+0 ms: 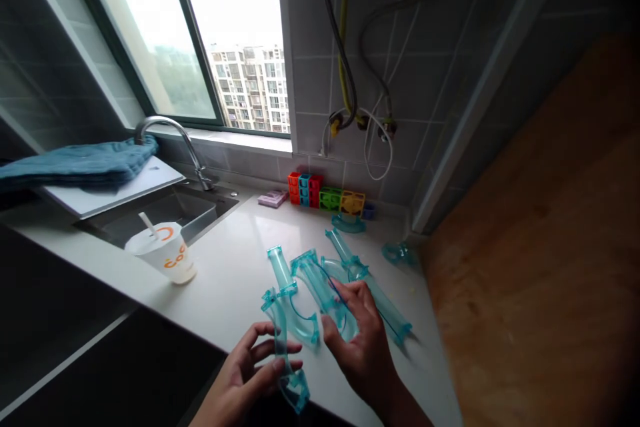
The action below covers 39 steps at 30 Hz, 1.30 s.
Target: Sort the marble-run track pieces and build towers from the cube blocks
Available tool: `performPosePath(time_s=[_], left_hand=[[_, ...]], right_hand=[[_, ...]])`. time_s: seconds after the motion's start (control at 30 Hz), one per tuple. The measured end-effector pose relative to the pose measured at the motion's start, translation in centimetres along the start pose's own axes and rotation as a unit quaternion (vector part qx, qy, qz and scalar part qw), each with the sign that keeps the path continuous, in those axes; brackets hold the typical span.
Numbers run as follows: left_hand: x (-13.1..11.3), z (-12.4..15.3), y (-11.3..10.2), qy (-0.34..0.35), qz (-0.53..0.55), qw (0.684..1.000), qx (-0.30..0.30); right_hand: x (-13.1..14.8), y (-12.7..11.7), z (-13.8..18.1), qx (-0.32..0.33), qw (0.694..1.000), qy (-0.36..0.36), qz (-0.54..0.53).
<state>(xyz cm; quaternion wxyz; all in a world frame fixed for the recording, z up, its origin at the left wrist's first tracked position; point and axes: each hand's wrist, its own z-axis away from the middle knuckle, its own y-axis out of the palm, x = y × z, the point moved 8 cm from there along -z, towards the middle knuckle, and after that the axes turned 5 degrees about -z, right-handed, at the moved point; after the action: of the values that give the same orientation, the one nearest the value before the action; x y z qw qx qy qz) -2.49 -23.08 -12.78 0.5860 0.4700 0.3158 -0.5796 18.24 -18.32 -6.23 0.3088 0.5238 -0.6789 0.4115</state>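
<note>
Teal translucent piece [281,339] pinched in left hand [257,370], thumb against fingers, at counter [225,293] front edge. Right hand [363,340] part-spread around wider teal piece [316,280]; can't tell if gripped.

The plastic pieces [318,283] are teal, the countertop [225,280] white, the cloth [95,165] blue, the wall tiles [313,87] grey.

There are one bare left hand [250,370], one bare right hand [363,337] — and at least eight translucent teal plastic channel pieces [314,280], overlap hiding the exact count. Beyond these: one white cup with orange lettering [173,261], one white straw [149,225], one curved chrome faucet [186,141], one folded blue cloth [90,165] — and at least five coloured plastic blocks [315,191].
</note>
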Motion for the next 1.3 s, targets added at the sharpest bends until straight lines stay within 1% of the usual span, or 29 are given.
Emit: performPosePath(time_s=[0.1, 0.2, 0.3, 0.37, 0.5, 0.57, 0.67, 0.73, 0.83, 0.9, 0.97, 1.07, 1.23, 1.3], left_hand=[[-1.4, -0.9, 0.2, 0.032, -0.021, 0.999, -0.024], [-3.1, -1.6, 1.1, 0.042, -0.048, 0.998, -0.004], [-4.5, -2.3, 1.8, 0.042, -0.053, 0.998, 0.004], [-5.0, -2.6, 2.1, 0.041, -0.058, 0.998, 0.000], [-5.3, -3.1, 2.6, 0.034, -0.076, 0.996, -0.001], [-5.2, -3.1, 3.0, 0.037, -0.087, 0.996, -0.005], [-5.0, -2.8, 3.5, 0.041, -0.082, 0.995, -0.028], [-4.9, -2.5, 3.7, 0.044, -0.072, 0.995, -0.047], [-4.8, -1.9, 3.6, 0.047, -0.071, 0.995, -0.059], [-4.9, -1.6, 3.2, 0.051, -0.078, 0.994, -0.061], [-5.3, -1.4, 2.6, 0.059, -0.084, 0.992, -0.074], [-5.8, -1.1, 1.8, 0.070, -0.090, 0.989, -0.090], [-6.0, -0.7, 2.0, 0.075, -0.120, 0.987, -0.077], [-5.9, -0.7, 2.1, 0.071, -0.127, 0.987, -0.074]], right_hand=[[-1.1, -0.3, -0.3, -0.016, 0.999, 0.032, -0.001], [-1.7, -0.5, -0.8, -0.014, 0.997, 0.074, -0.025], [-1.8, -0.8, -0.9, -0.008, 0.992, 0.098, -0.074], [-1.8, -1.0, -0.8, -0.004, 0.988, 0.115, -0.108], [-1.8, -1.4, -0.4, 0.003, 0.977, 0.138, -0.161], [-1.6, -1.0, -0.4, 0.033, 0.972, 0.145, -0.184], [-1.4, 0.7, -0.4, 0.123, 0.949, 0.160, -0.244], [-1.5, 1.4, -0.3, 0.142, 0.938, 0.170, -0.268], [-1.9, 1.5, -0.4, 0.122, 0.939, 0.178, -0.266], [-1.9, 1.6, -0.3, 0.123, 0.941, 0.177, -0.260], [-1.9, 1.4, -0.3, 0.115, 0.950, 0.171, -0.234], [-2.7, 0.7, -0.5, 0.075, 0.965, 0.177, -0.179], [-4.5, 0.7, -0.3, 0.037, 0.942, 0.239, -0.231], [-4.6, 0.3, -0.4, 0.022, 0.949, 0.237, -0.207]])
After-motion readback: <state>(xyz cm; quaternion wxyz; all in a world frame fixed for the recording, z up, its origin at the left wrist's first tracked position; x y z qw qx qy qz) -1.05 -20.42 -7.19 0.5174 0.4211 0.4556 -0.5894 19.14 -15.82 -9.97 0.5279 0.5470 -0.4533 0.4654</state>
